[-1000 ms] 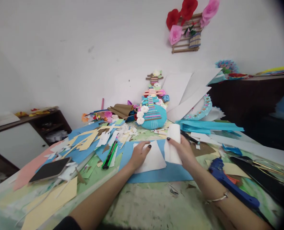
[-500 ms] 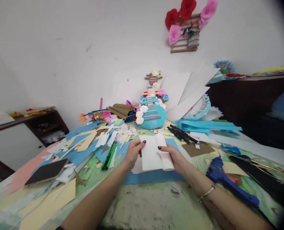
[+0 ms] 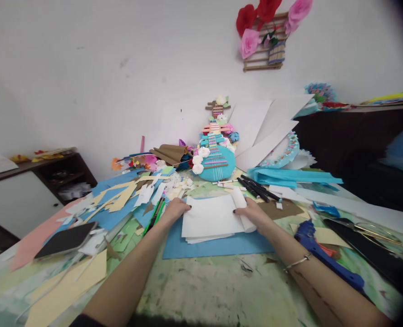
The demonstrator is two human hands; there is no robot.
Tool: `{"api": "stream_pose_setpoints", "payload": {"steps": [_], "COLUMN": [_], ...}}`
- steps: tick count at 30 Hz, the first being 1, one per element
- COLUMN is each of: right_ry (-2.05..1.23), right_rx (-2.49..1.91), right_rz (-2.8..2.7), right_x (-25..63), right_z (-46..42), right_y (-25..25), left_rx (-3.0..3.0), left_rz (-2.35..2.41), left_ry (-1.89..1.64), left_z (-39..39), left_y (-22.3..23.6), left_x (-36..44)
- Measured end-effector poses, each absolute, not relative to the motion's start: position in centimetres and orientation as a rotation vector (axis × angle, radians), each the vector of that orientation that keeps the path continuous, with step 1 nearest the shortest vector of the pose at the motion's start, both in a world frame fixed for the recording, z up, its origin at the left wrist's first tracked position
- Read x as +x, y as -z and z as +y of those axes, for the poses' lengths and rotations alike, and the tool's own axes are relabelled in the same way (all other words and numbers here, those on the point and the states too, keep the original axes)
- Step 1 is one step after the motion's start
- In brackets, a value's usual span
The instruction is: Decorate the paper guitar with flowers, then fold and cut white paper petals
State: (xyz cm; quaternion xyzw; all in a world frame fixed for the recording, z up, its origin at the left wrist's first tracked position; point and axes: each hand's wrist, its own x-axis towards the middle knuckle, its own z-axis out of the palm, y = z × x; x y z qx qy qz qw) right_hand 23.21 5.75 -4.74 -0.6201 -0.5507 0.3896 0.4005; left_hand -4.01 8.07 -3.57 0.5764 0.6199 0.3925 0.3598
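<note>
A strip of white paper (image 3: 210,215) stretches between my two hands, partly unrolled. My left hand (image 3: 176,211) pinches its free left edge between thumb and fingers. The rolled part, a white paper roll (image 3: 243,206), is tilted in my right hand (image 3: 256,215), whose thumb presses on its near side. Beneath the strip, loose white sheets (image 3: 208,240) show along the lower edge, on top of a blue sheet (image 3: 218,250). A green utility knife (image 3: 154,215) lies beside my left hand, partly hidden by it.
Paper scraps (image 3: 123,195) and a phone (image 3: 65,240) lie to the left. Black markers (image 3: 259,188), a blue glue gun (image 3: 324,259) and gold-handled scissors (image 3: 378,234) are on the right. A turquoise paper lute (image 3: 218,164) stands against the wall at the back.
The roll has come down over the white sheets and the left hand has taken its free edge. The hands have since moved apart, the left one leftwards, drawing out a longer strip.
</note>
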Motion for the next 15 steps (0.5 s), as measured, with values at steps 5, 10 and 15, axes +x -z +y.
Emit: {"api": "stream_pose_setpoints", "payload": {"steps": [5,10,15], "right_ry": [-0.861,-0.762,-0.399], "right_rx": [-1.661,-1.697,-1.782], "right_rz": [-1.522,-1.617,-1.830], "right_x": [23.2,23.1,21.4], "right_z": [6.3,6.3,4.6], "right_y": [5.3,5.1,3.2], "left_rx": [1.900,2.663,2.664], "left_rz": [1.950,1.590,1.550], "left_ry": [-0.993,-0.409,-0.144], "left_z": [7.1,5.8,5.5], "left_y": [3.9,6.1,6.9], "left_x": [-2.4,1.2,2.0]}}
